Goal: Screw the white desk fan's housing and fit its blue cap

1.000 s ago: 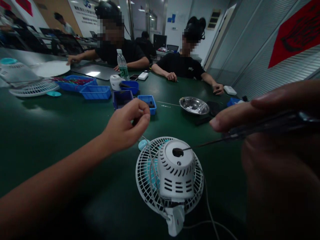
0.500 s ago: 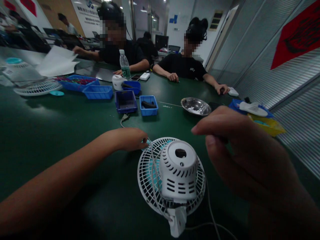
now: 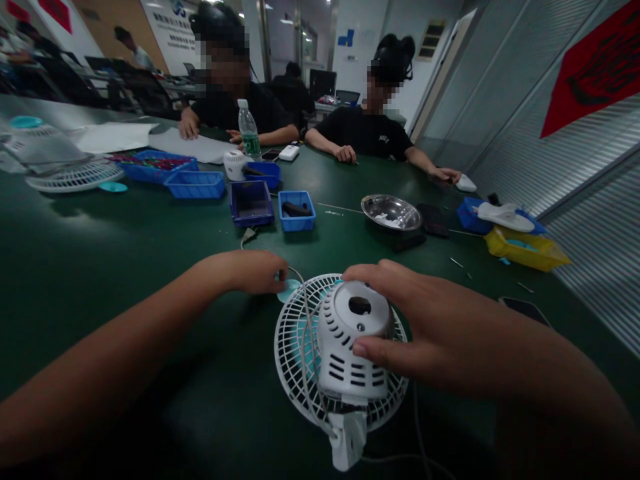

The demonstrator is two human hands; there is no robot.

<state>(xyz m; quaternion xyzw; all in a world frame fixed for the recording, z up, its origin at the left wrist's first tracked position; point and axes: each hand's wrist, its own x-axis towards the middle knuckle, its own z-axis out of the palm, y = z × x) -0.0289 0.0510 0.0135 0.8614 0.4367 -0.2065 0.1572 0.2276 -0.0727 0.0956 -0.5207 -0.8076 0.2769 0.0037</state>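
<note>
A small white fan lies grille-down on the green table, its vented motor housing facing up and a white clip bracket towards me. My right hand grips the housing, thumb on the near side and fingers over the far side. Beyond the fan's left rim, my left hand is closed, with the white power cord running from its fingertips across the grille. A light-blue round piece shows under those fingertips at the rim. The two-pin plug lies just past my left hand.
Blue bins and a steel bowl stand farther back. A yellow bin and loose small parts lie at right, near a phone. Another fan is at far left. Two people sit across the table, beyond a water bottle.
My right hand has come down and left onto the fan's housing. My left hand has shifted slightly left. Across the table, a person's raised white sheet now lies flat.
</note>
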